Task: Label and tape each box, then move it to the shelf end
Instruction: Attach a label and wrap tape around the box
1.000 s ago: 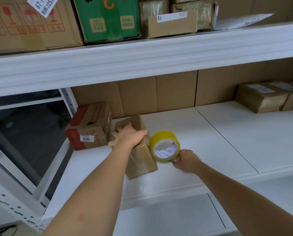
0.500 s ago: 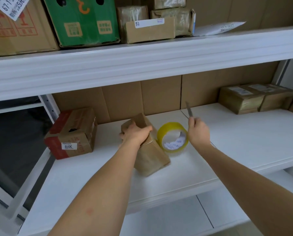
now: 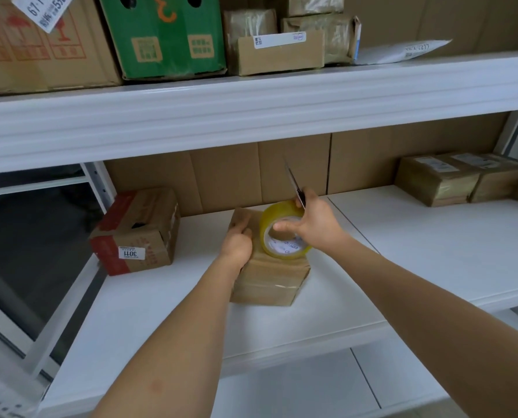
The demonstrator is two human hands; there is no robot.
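Observation:
A small brown cardboard box [image 3: 269, 280], wrapped in clear tape, sits on the white middle shelf [image 3: 417, 245]. My left hand [image 3: 236, 241] grips its left top edge. A yellow tape roll [image 3: 281, 233] stands on edge on top of the box. My right hand [image 3: 312, 224] holds the roll, thumb reaching into its core, and also holds a thin grey blade [image 3: 295, 184] that points up and away.
A red and brown box [image 3: 137, 233] labelled 3011 stands at the shelf's left end. Two taped parcels [image 3: 462, 179] lie at the far right. The upper shelf [image 3: 251, 110] carries a green box [image 3: 164, 34] and several cartons. An open gap lies left of the shelf.
The tape roll has gone from the shelf beside the box up onto the box. My right hand moved left to hold the roll, still with the blade. The left hand stayed on the box.

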